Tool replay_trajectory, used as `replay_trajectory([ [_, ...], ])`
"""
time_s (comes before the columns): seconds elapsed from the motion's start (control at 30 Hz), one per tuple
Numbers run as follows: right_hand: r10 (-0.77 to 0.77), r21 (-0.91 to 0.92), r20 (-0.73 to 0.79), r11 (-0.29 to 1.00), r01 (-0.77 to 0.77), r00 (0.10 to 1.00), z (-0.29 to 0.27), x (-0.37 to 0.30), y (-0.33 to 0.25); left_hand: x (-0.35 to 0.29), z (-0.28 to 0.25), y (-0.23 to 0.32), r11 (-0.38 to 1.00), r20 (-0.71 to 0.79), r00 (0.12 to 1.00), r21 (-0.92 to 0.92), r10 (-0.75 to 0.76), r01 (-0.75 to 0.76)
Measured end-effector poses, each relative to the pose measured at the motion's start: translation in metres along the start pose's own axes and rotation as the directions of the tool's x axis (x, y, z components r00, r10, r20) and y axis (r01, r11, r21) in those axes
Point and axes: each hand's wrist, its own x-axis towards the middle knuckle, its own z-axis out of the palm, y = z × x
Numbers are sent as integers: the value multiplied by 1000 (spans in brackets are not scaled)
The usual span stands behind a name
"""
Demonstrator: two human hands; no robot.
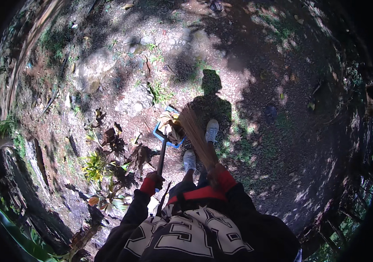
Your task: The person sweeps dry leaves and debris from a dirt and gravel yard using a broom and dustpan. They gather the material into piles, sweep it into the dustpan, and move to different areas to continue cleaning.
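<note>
My left hand (155,178) is wrapped round the dark handle (162,158) of a blue dustpan (156,129). Dry brown and tan leaves (171,125) fill the pan, which is low over or on the ground; I cannot tell which. In my right hand (215,173) is the bound end of a stick broom (198,136). Its bristles reach forward and to the left, their tips beside the dustpan's right rim.
A clump of plants with dark red and yellow-green leaves (92,167) grows to the left. Stones (136,102) lie ahead. My two light shoes (212,130) stand on dirt ground with grass patches (160,92). A wooden log (38,163) lies at far left.
</note>
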Motion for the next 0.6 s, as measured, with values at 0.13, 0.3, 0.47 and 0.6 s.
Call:
replay_trajectory([
  [0.13, -96, -268, -76, 961, 72, 992, -58, 0, -37, -9, 23, 16, 996, -44, 998, -74, -48, 45],
  [0.3, -213, -325, -42, 927, 188, 976, -122, 83, -121, 0, 52, 40, 986, -76, 994, -148, 72, -83],
  [0.47, -425, -617, -36, 721, 314, 905, -159, 206, -255, 21, 78, 58, 969, -79, 986, -193, 144, -157],
  [0.6, -186, -628, 292, 703, 334, 938, -161, 260, -293, 19, 88, 71, 969, -120, 977, -157, 174, -191],
])
